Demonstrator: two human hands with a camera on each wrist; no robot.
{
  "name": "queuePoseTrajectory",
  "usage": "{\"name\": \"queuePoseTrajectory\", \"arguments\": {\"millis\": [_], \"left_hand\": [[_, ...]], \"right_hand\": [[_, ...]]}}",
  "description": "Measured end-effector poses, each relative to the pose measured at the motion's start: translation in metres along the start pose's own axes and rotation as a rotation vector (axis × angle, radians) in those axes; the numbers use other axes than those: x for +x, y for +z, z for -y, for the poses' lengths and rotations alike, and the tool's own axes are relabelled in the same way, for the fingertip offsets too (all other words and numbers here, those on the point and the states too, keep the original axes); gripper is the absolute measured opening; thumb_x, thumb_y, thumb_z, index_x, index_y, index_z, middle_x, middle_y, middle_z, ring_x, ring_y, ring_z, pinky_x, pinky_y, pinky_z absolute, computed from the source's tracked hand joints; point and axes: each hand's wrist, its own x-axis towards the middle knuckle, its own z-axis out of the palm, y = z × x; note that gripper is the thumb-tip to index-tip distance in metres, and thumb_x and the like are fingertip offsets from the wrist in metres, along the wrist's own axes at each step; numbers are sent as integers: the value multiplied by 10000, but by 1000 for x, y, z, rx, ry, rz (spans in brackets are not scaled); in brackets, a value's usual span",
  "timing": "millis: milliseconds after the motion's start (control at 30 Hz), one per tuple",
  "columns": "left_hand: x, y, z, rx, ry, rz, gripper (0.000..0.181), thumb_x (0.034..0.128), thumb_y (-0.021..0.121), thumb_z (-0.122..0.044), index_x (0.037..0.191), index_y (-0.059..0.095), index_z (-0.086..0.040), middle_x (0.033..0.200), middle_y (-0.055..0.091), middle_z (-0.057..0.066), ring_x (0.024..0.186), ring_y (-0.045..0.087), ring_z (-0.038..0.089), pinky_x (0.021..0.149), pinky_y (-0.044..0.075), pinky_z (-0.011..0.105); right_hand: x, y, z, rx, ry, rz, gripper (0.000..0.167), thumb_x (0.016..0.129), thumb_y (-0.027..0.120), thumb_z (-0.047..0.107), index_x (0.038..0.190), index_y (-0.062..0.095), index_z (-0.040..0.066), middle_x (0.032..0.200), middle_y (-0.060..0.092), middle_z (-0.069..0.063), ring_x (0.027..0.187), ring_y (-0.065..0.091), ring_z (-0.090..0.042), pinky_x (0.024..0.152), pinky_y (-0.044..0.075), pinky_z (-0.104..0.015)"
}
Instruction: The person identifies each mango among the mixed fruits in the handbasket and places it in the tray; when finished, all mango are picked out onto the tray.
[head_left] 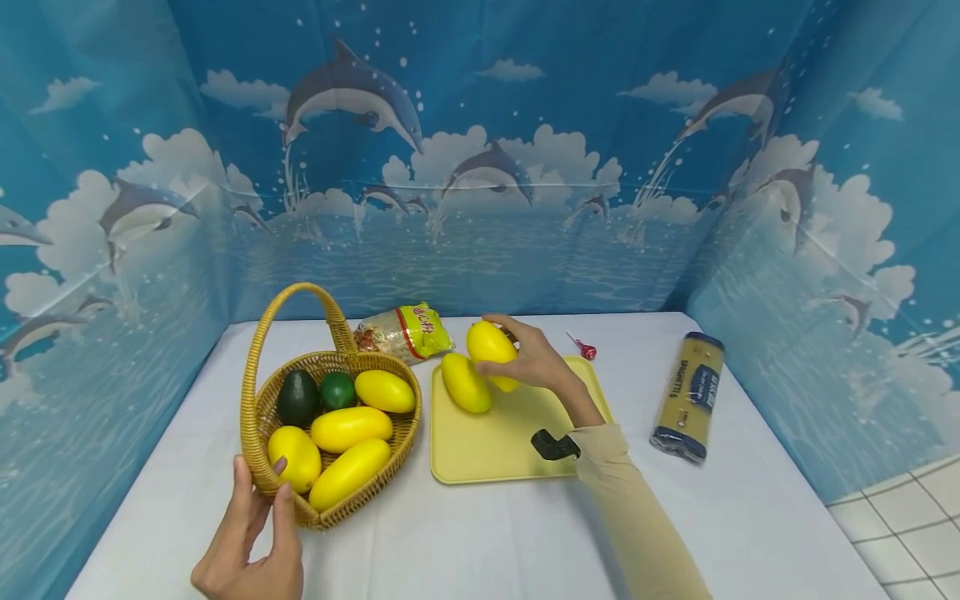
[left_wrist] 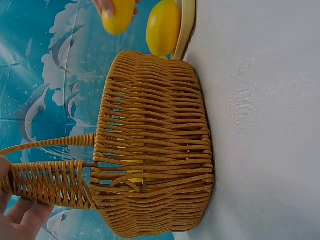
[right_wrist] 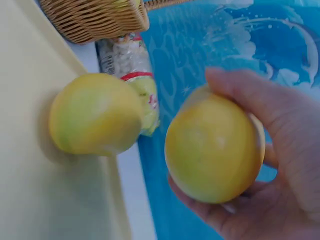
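Right hand: the right hand (head_left: 528, 358) is curled round a yellow mango (head_left: 491, 342); the fruit is gripped between thumb and fingers.
Held mango: it is raised above the far part of the tray, near the second mango (head_left: 466, 383); in the right wrist view it is seen against the blue curtain (right_wrist: 200, 45).
Second mango: it is laid on the tray, toward the far left corner; it is touched by neither hand.
Tray: the pale yellow tray (head_left: 498, 446) is set on the white surface (head_left: 420, 550), to the right of the basket.
Left hand: the near end of the basket's handle (head_left: 257, 400) is pinched between thumb and fingers of the left hand (head_left: 251, 542).
Basket: the woven basket (left_wrist: 155, 145) is stood upright on the surface; four yellow fruits (head_left: 351, 429), a dark avocado (head_left: 297, 398) and a round green fruit (head_left: 337, 391) are held inside.
Far edge: a printed clear bag (head_left: 386, 335) is placed behind basket and tray; a red lollipop (head_left: 588, 352) is seen beyond the tray's far right corner.
Right side: a spaghetti packet (head_left: 688, 398) is laid well apart from the basket.
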Motion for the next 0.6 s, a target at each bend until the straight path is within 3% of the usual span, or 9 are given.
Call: {"name": "queuePoseTrajectory", "arguments": {"millis": [167, 367, 600], "left_hand": [[0, 0, -2, 21, -11, 6, 883, 743, 775, 333, 1510, 575, -54, 1298, 714, 247, 1160, 686, -64, 932, 547, 84], [1, 0, -2, 7, -4, -1, 886, 723, 764, 357, 1499, 581, -29, 1298, 703, 276, 1157, 683, -74, 934, 548, 90], [3, 1, -9, 25, -10, -7, 908, 701, 766, 372, 1495, 581, -26, 1291, 699, 282, 1150, 662, -115, 932, 539, 89]], "right_hand": [[1, 4, -16, -6, 104, -23, 808, 932, 866, 255, 1616, 477, 71, 1432, 638, -213, 1215, 635, -378, 1009, 618, -517], [5, 9, -31, -44, 209, 4, 808, 934, 855, 202, 1622, 464, 41, 1472, 609, -250, 1241, 628, -411, 1044, 606, -524], [5, 17, -39, -74, 270, 11, 828, 915, 882, 233, 1611, 478, 35, 1433, 630, -246, 1246, 618, -401, 1064, 597, -519]]}}
